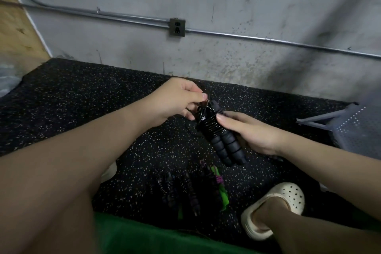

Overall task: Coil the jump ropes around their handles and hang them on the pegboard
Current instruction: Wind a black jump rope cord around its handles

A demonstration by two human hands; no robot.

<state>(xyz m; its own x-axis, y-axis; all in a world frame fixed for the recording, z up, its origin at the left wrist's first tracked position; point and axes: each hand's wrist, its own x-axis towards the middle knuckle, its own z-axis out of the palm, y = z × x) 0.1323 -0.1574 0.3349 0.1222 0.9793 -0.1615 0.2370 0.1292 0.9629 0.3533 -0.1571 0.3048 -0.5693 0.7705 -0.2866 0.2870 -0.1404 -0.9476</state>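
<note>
A black jump rope (222, 142) with two ribbed foam handles is held together above the speckled floor, its cord wound in tight turns around the upper part of the handles. My right hand (249, 134) grips the handles at the coil from the right. My left hand (175, 101) pinches the loose end of the black cord just above the handles. Several more coiled ropes (181, 189), black ones and a green-and-purple one (220, 187), lie on the floor below.
A grey concrete wall with a metal conduit and an outlet box (177, 27) rises behind. A perforated grey metal panel (356, 130) leans at the right. My white clog (274, 208) rests on the black speckled rubber floor (82, 93). A plywood board stands at the far left.
</note>
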